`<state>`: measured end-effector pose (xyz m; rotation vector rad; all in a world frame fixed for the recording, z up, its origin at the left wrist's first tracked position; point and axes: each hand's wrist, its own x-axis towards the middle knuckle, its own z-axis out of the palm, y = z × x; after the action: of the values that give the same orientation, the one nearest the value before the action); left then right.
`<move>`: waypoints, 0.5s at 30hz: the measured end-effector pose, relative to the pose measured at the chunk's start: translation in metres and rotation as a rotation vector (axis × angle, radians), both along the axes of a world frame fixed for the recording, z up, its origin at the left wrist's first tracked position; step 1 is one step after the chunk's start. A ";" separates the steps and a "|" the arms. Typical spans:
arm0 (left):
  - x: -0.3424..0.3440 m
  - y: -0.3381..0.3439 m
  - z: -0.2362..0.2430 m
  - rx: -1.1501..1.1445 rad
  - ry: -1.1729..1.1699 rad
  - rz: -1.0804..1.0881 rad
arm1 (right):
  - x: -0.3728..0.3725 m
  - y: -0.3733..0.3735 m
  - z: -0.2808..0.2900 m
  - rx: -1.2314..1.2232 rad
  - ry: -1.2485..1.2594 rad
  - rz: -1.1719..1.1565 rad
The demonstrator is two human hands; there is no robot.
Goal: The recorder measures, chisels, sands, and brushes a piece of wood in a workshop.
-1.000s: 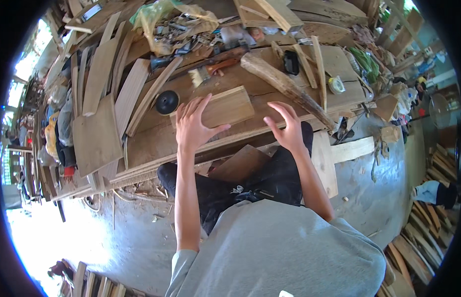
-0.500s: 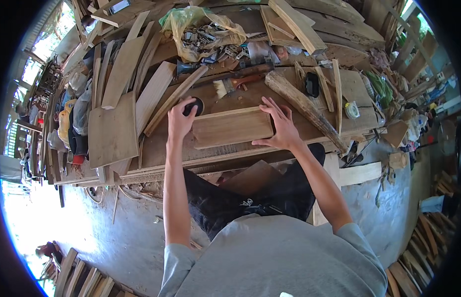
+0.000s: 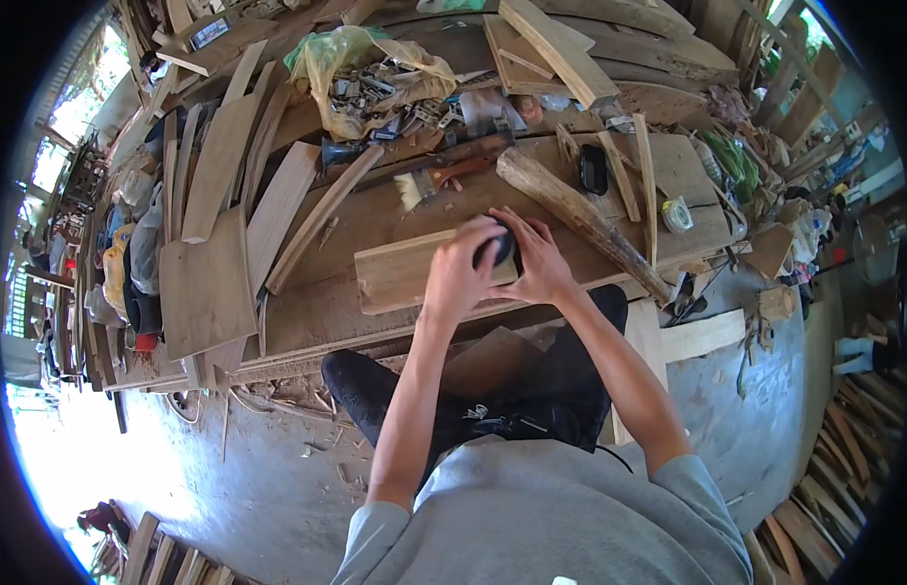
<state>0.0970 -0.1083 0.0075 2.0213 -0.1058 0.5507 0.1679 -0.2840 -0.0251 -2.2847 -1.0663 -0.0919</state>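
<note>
My left hand [image 3: 461,268], blurred, grips a round black disc [image 3: 496,239] over the right end of a rectangular wooden board [image 3: 405,275]. The board lies flat near the bench's front edge. My right hand [image 3: 531,261] wraps round the board's right end, close against the disc; its fingers are partly hidden behind the disc. A brush [image 3: 429,184] with pale bristles lies beyond them, and a long rough stick [image 3: 582,220] lies at their right.
The cluttered bench [image 3: 312,302] holds leaning boards [image 3: 208,283], a plastic bag of metal parts [image 3: 331,88], a black case [image 3: 592,171] and a tape roll [image 3: 677,215]. Wood stacks [image 3: 829,463] stand at lower right. My dark-trousered legs are under the bench edge.
My left hand took hold of the black disc at the left and has carried it right onto the board's right end. My right hand closed round that end from open.
</note>
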 end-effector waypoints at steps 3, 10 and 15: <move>0.004 -0.005 0.005 0.084 -0.025 0.062 | 0.003 -0.001 -0.002 -0.048 0.029 -0.022; -0.015 0.018 0.014 0.191 -0.061 0.215 | -0.002 -0.001 0.005 -0.016 0.069 -0.042; -0.030 0.020 0.003 0.252 -0.053 0.016 | -0.004 -0.001 0.012 -0.011 0.085 -0.002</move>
<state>0.0668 -0.0886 0.0101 2.2538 -0.1993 0.6274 0.1644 -0.2849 -0.0128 -2.2784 -1.0229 0.0108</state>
